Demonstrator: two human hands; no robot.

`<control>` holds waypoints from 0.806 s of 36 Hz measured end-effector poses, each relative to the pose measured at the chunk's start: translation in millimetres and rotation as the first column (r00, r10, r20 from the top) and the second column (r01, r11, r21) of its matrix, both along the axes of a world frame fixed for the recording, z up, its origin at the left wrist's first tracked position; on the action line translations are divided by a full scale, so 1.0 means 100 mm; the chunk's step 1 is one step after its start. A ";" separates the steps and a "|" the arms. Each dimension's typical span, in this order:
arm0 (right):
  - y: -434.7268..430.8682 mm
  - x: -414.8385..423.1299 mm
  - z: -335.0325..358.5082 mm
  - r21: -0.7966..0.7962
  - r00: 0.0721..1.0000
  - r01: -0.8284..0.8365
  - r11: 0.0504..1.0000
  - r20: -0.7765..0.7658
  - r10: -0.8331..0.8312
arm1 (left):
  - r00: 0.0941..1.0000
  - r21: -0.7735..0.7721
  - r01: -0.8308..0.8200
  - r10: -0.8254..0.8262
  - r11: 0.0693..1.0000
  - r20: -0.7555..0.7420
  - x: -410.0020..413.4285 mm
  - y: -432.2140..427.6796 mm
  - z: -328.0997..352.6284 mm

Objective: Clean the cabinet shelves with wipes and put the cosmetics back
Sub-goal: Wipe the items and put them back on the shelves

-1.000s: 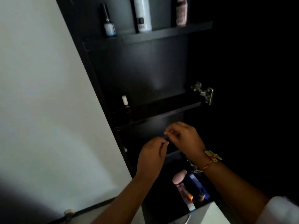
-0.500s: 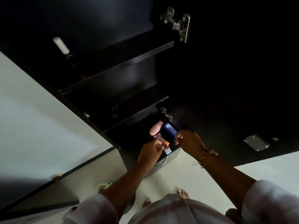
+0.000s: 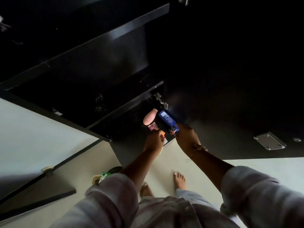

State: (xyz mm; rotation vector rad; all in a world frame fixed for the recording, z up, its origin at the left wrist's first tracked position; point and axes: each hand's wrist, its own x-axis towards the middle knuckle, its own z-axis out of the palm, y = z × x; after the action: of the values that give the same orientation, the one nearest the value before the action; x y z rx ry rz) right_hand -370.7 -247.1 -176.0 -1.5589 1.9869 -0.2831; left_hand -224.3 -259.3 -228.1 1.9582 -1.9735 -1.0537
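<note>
Low down, both hands reach the bottom shelf (image 3: 125,127) of the dark cabinet. Left hand (image 3: 153,142): grip curled around something orange-tipped; exactly what it is, cannot tell. Right hand (image 3: 186,139): fingers meet the base of one blue tube (image 3: 167,120); how tightly, cannot tell. One pink bottle (image 3: 149,118) lies just beside the tube. Two bare feet on the floor (image 3: 164,162).
</note>
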 end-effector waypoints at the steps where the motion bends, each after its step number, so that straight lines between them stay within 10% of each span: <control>1: -0.05 0.00 -0.03 0.022 0.999 -0.035 0.999 -0.021 0.036 | 1.000 0.007 0.008 -0.008 1.000 0.014 0.00 -0.05 -0.07; 13: -0.34 0.00 -0.54 0.194 0.933 -0.264 0.945 -0.197 0.301 | 0.893 -0.110 0.372 -0.322 0.922 0.315 -0.06 -0.40 -0.75; 29: -0.33 0.03 -0.40 -0.003 0.943 -0.302 0.953 -0.145 0.299 | 0.995 -0.199 0.085 -0.071 0.976 0.074 0.08 -0.32 -0.38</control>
State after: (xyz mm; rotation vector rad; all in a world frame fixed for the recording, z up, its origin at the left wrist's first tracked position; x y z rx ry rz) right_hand -368.1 -279.7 -215.9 -1.9173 1.8184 -0.0746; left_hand -216.0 -291.1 -265.9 1.8448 -2.1150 -0.7778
